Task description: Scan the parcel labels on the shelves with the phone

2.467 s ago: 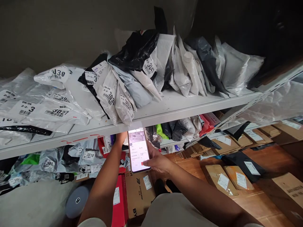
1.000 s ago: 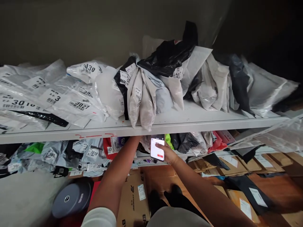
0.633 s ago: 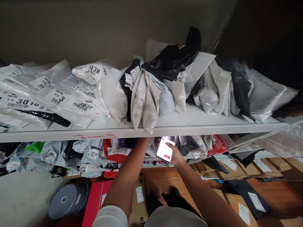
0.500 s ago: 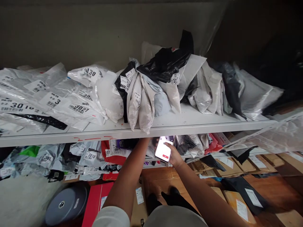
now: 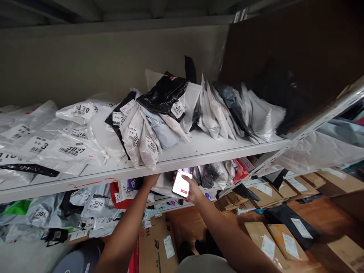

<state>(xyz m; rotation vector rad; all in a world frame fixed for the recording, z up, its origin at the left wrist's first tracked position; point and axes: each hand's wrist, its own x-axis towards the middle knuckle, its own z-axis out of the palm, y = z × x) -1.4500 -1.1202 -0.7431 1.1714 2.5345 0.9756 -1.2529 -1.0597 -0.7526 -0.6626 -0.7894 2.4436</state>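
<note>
My right hand (image 5: 193, 189) grips a smartphone (image 5: 181, 185) just below the upper shelf's front edge. Its thumb lies over the lit white screen, which has a red button near the bottom; fingertips show at the phone's left side. Only the wrist end of my left hand (image 5: 151, 179) shows, as the shelf edge hides its fingers among the lower bags. Above both hands, white parcel bags (image 5: 149, 149) with printed number labels lean together on the shelf, beside a black plastic bag (image 5: 162, 93) labelled 3047.
The upper metal shelf (image 5: 182, 156) runs across the view, marked in red on its front. Labelled bags (image 5: 96, 204) fill the lower shelf. A large cardboard box (image 5: 156, 246) stands near my feet; flat parcels (image 5: 267, 240) lie on the floor at right. A grey round object (image 5: 78, 258) sits lower left.
The view has shifted, so the shelf, bags and hands appear further left and slightly lower. My right hand still holds the smartphone with its thumb over the screen.
</note>
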